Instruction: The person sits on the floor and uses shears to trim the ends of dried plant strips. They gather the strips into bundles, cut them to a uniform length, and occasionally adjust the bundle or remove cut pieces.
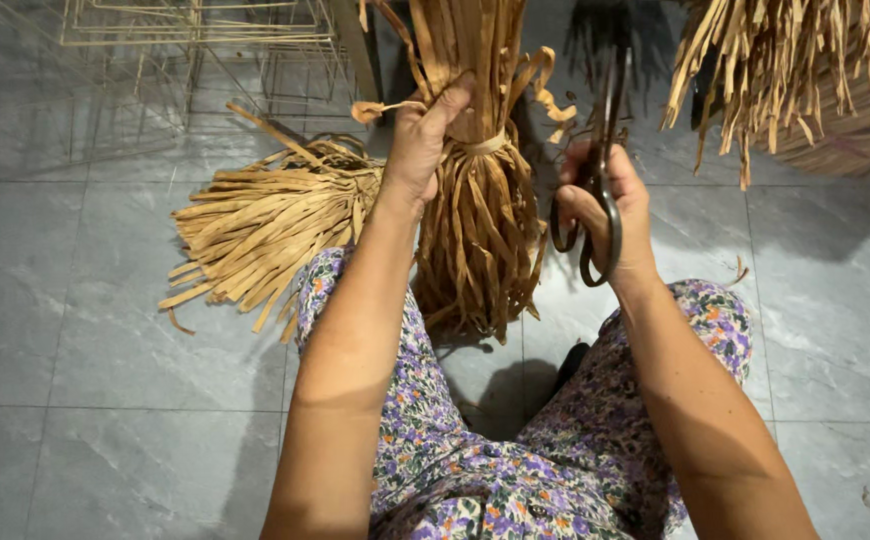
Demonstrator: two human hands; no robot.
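Two hands up: the left hand (423, 140) clenches the upright straw bundle (477, 200) at its tie, long axis vertical, while the right hand (610, 205) grips dark scissors (600, 170) just beside it.

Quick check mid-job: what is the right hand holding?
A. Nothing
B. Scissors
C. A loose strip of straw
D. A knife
B: the right hand has its fingers through the dark loop handles of scissors, blades pointing away from the person, while the left hand grips the tied straw bundle.
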